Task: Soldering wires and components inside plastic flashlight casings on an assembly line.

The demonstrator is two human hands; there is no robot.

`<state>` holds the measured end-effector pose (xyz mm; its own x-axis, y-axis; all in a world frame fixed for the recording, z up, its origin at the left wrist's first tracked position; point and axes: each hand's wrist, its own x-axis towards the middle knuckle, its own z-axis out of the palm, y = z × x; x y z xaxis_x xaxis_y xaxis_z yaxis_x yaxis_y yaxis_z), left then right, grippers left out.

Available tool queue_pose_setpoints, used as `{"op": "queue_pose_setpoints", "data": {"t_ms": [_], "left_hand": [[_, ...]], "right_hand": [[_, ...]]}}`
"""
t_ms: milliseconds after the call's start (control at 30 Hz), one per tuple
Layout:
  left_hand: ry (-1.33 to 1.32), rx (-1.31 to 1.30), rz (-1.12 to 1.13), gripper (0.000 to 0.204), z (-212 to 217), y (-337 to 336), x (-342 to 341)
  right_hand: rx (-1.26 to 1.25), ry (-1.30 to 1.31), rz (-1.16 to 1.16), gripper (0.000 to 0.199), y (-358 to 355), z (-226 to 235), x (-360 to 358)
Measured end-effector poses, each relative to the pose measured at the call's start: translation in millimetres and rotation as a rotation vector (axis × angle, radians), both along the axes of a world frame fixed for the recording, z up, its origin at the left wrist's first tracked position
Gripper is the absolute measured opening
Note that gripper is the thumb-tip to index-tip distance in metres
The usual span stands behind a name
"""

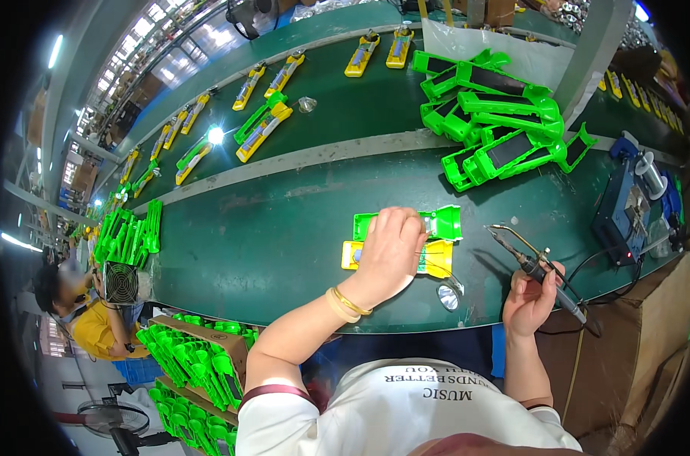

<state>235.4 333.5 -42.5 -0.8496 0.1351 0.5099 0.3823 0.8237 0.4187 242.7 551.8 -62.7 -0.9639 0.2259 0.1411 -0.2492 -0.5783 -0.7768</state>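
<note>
My left hand (392, 245) lies over two lamp casing halves side by side on the green bench, its fingers bent down and bunched together. What the fingertips pinch, if anything, is hidden beneath them. The green half (447, 223) is on the far side, and the yellow half (439, 259), with a small circuit board and wires, on the near side. A round silver reflector (448, 297) hangs off by thin wires near the bench edge. In my right hand (529, 305) is a soldering iron (533, 267), its tip pointing toward the casings but apart from them.
Green casings (512, 114) form a pile at the back right. A blue soldering station (623, 211) with a solder spool (650, 173) stands right. Yellow lamp bodies (265, 131) line the belt beyond the ledge. Boxes of green casings (193, 357) and a co-worker (94, 327) are left.
</note>
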Motion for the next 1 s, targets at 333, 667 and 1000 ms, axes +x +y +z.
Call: {"op": "queue_pose_setpoints", "data": {"t_ms": [333, 667, 1000], "left_hand": [[-0.235, 0.037, -0.297, 0.007, 6, -21, 4], [-0.311, -0.107, -0.285, 0.011, 11, -16, 7], [-0.317, -0.142, -0.275, 0.01, 15, -14, 6]], "right_hand": [[0.102, 0.082, 0.267, 0.017, 5, -7, -11], [0.356, -0.022, 0.384, 0.022, 3, -10, -1], [0.603, -0.035, 0.376, 0.022, -1, -12, -3]]}}
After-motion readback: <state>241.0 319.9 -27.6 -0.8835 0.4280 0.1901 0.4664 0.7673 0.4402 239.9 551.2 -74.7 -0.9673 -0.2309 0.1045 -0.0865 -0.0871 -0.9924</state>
